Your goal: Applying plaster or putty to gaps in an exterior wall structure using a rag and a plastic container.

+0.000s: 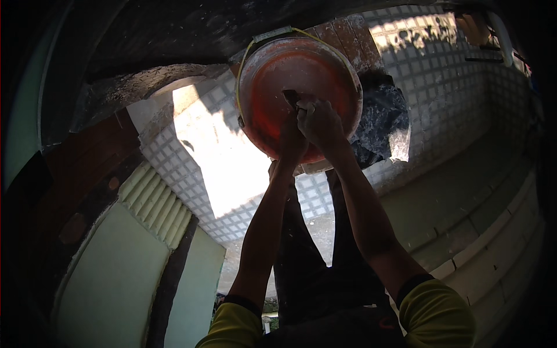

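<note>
Below me stands an orange-red bucket (264, 124), its inside and rim smeared with whitish residue. Both my hands meet over its mouth. My right hand (319, 120) is closed around a small dark tool with a flat end (290, 97), whose tip sticks out past the fingers; its exact kind is unclear. Right beside it, in deep shadow, my left hand (292, 139) is drawn in against the right one, and its fingers are hard to make out. A wire handle with a pale grip (272, 33) lies over the bucket's far rim.
Dusty wooden boards (342, 37) lie behind the bucket. A crumpled dark plastic sheet (380, 124) sits at its right. The floor is patterned tile (441, 87), with a bright sunlit patch (223, 156) at left. Pale green panels (116, 272) stand lower left.
</note>
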A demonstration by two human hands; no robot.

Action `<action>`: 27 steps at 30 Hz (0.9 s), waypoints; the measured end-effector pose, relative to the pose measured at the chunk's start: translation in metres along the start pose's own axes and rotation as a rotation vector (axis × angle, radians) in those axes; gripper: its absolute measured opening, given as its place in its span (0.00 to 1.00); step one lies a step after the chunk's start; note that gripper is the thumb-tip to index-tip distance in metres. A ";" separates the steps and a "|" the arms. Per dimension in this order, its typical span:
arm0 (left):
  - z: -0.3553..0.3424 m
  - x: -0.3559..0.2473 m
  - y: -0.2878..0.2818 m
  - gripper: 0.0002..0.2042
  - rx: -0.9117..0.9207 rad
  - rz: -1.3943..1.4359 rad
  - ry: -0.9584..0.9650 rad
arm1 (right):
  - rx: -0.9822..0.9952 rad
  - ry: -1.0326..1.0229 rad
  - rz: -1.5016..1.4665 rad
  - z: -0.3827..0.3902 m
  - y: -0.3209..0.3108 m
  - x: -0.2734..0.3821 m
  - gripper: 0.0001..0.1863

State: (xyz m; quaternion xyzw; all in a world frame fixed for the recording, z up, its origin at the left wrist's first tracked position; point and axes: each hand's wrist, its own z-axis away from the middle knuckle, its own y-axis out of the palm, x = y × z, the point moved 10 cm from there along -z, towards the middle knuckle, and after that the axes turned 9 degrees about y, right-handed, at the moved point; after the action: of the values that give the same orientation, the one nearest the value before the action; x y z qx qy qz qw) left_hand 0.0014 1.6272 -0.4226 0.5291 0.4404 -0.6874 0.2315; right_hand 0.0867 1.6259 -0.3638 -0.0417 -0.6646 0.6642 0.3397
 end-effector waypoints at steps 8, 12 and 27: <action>0.012 0.018 -0.011 0.08 -0.037 0.079 -0.006 | -0.055 -0.044 -0.118 0.018 -0.036 0.027 0.08; -0.001 -0.006 -0.007 0.08 -0.098 -0.061 0.087 | -0.056 -0.047 0.071 -0.005 -0.003 0.005 0.07; 0.010 0.022 -0.025 0.10 -0.179 0.083 -0.210 | 0.090 -0.010 -0.135 0.041 -0.042 0.004 0.10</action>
State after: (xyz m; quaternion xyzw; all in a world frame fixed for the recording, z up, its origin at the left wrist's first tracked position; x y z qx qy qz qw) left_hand -0.0309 1.6340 -0.4338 0.4491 0.4512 -0.6868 0.3507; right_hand 0.0792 1.5880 -0.3197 0.0217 -0.6369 0.6693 0.3820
